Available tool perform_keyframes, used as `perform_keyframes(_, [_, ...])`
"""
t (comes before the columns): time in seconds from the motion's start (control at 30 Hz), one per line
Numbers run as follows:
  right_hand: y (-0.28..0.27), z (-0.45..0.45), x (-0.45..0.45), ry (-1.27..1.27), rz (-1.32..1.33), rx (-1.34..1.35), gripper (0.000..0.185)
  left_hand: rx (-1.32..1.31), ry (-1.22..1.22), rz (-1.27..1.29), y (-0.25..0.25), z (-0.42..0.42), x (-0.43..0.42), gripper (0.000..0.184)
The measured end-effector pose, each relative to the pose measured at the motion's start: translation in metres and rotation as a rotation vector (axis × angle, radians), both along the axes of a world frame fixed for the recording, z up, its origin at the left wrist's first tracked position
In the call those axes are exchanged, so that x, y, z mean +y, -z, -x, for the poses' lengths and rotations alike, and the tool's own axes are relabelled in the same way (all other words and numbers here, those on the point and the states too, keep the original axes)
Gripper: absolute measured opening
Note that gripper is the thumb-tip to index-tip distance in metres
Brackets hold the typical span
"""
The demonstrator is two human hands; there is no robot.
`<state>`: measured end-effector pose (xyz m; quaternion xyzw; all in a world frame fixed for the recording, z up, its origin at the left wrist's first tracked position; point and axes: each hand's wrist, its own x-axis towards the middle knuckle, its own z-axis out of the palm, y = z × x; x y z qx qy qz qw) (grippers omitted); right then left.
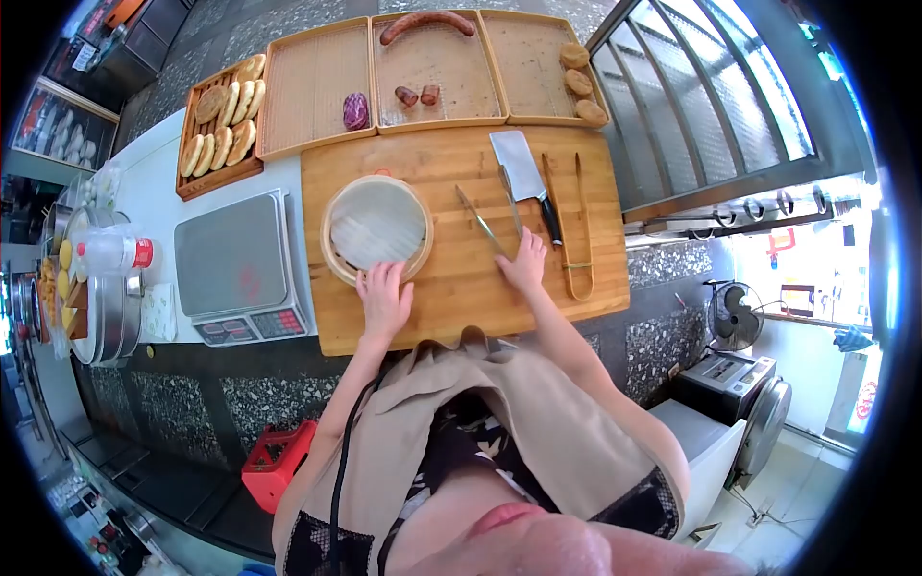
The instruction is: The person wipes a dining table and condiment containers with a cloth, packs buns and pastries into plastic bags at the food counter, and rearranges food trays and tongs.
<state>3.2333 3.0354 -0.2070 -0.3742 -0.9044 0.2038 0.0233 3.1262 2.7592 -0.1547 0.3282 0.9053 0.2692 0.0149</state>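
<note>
A round bamboo steamer (426,252) with a pale liner stands on the left part of the wooden board (384,322). My left hand (386,298) is closed over its near rim, fingers on the edge. In my right hand (524,262) are metal tongs (475,215), their arms spread apart and pointing away from me over the board. Right of them lies a cleaver (519,165) with a black handle. Beyond it, a second, longer pair of tongs (564,230) rests on the board.
Left of the board stands a scale (233,259). Behind are wicker trays (317,82) with sausages (427,23), a purple item (355,110) and round buns (576,82). A wooden tray (187,182) holds several flat breads (223,144). A glass-panelled cabinet (706,106) borders the right.
</note>
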Motion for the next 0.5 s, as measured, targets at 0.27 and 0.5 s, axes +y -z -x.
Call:
perform_keyframes(0.27, [0.0,0.007,-0.014,0.031,0.163,0.137,0.075,-0.032,-0.397,-0.369,0.026,0.042,-0.051,0.029])
perform_keyframes(0.5, [-0.038,0.127,0.005,-0.066,0.092,0.265,0.07,-1.221,-1.027,-1.07,0.087,0.072,-0.09,0.034])
